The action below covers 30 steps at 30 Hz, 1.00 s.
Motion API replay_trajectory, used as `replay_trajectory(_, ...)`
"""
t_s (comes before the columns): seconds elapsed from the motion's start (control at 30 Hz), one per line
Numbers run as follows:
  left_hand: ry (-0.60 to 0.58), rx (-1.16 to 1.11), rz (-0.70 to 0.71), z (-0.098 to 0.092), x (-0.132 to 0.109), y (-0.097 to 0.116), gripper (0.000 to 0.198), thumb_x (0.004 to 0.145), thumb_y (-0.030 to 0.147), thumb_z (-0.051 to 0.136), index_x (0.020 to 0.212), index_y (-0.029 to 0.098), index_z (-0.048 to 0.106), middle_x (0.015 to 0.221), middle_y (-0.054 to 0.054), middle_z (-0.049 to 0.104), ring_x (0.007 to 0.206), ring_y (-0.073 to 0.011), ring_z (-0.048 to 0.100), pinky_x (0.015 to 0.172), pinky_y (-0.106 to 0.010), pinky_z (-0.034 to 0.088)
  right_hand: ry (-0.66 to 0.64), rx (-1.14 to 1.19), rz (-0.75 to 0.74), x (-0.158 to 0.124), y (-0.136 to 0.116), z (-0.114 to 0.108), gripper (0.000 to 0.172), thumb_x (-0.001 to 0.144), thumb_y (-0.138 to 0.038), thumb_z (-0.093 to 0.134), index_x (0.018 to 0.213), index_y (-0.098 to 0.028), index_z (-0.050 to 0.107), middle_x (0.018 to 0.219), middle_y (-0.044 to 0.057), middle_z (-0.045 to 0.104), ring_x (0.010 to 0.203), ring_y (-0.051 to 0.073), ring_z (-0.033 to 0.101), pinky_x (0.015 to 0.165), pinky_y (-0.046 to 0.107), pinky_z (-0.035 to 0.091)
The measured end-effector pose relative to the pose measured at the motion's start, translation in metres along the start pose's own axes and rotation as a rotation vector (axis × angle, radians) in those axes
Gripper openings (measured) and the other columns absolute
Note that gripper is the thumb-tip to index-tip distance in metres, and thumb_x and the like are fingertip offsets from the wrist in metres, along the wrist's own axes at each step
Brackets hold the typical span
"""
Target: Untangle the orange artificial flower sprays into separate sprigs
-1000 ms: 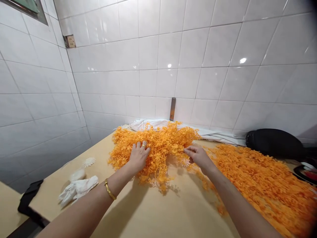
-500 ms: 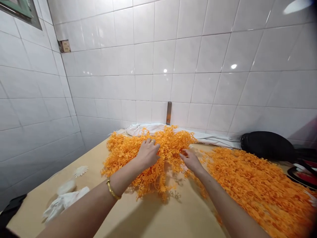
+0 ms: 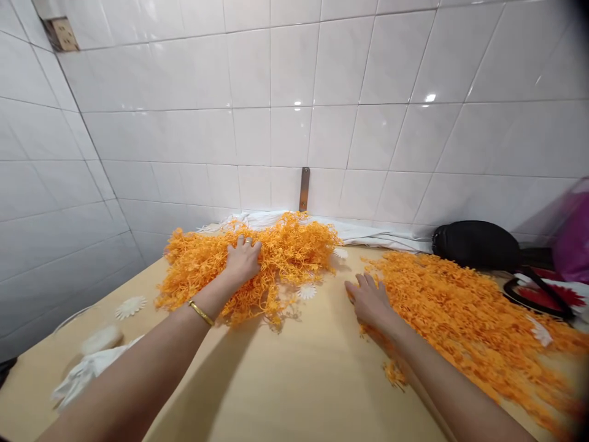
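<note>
tiles [image 3: 338,141] behind orange heap [image 3: 289,252]; left hand [image 3: 243,261] splayed atop, right hand [image 3: 372,302] loose-fingered beside, holds unclear; likely sorting, next needing light pinches.

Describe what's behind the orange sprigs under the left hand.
A metal strip on the tiled wall and white cloth show behind these orange sprigs; whatever they cover cannot be seen.

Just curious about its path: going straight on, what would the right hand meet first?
Likely the left orange heap, at its right edge, perhaps the farthest white disc; depth is hard to judge.
</note>
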<state>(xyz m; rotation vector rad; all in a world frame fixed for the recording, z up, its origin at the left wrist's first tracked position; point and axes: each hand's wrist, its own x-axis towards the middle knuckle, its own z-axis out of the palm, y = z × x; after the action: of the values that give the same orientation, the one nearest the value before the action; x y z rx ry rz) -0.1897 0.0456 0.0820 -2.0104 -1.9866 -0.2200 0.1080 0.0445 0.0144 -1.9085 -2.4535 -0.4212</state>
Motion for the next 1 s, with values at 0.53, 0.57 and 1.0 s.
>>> replay_trajectory(0.53,0.389,-0.325,-0.080,-0.048,-0.037,-0.027,0.025,0.082,0.023,0.030,0.082,0.018,0.055,0.084,-0.008,0.055,0.085,-0.0183,0.050,0.076,-0.030,0.039,0.510,0.711,-0.364,0.008,-0.083,-0.083,0.037,0.083,-0.029,0.035,0.116,-0.019,0.047,0.111,0.009,0.050,0.105,0.023,0.044,0.089,0.035,0.035)
replay_trajectory(0.57,0.453,-0.395,-0.214,-0.047,-0.033,-0.046,0.025,0.082,0.025,0.031,0.084,0.018,0.055,0.087,-0.008,0.055,0.088,-0.0186,0.050,0.079,-0.031,0.038,0.509,0.717,-0.419,0.006,-0.095,-0.090,0.040,0.083,-0.031,0.035,0.121,-0.020,0.044,0.117,0.009,0.047,0.109,0.023,0.042,0.092,0.036,0.033)
replay_trajectory(1.0,0.265,-0.969,-0.875,0.029,-0.056,-0.143,0.034,0.065,0.044,0.058,0.085,0.016,0.052,0.076,-0.009,0.062,0.067,-0.0204,0.058,0.053,-0.028,0.041,0.079,0.489,-0.504,0.015,-0.180,-0.033,0.052,0.081,-0.035,0.038,0.131,-0.030,0.029,0.141,0.008,0.020,0.126,0.028,0.020,0.096,0.046,0.024)
